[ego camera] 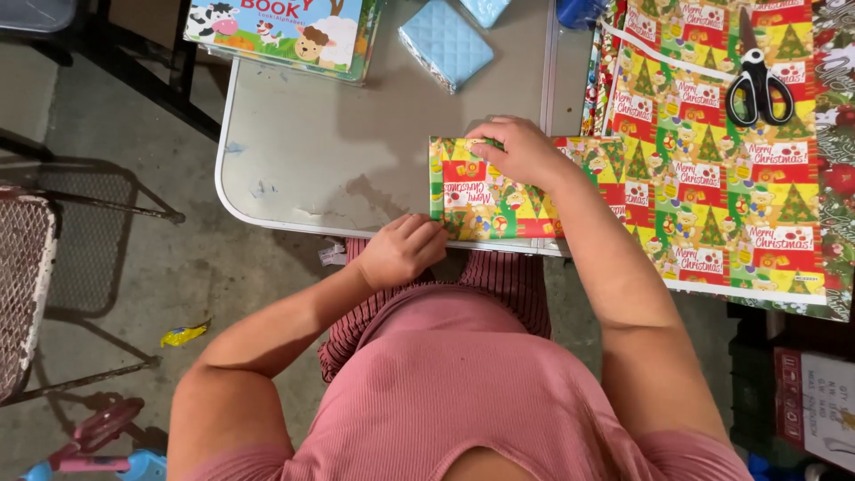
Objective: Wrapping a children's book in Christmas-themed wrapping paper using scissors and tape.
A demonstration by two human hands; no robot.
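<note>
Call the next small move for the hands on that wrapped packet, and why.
Probably press the left hand along the near edge of the wrapped packet to flatten the fold: the right hand pins the far edge, and the left's fingers sit at the near corner.

We seem to be in a home's garage or back room, with a bare, stained concrete floor (134, 258) well off to the left of the left hand (403, 249) and a worn folding table (312, 151) just beyond it. Household things show it: a children's picture book (280, 31) far beyond that hand, patterned wrapping paper (721, 178) and scissors (759, 85) out past the right hand (521, 151), and a metal mesh chair (27, 285) far left.
</note>
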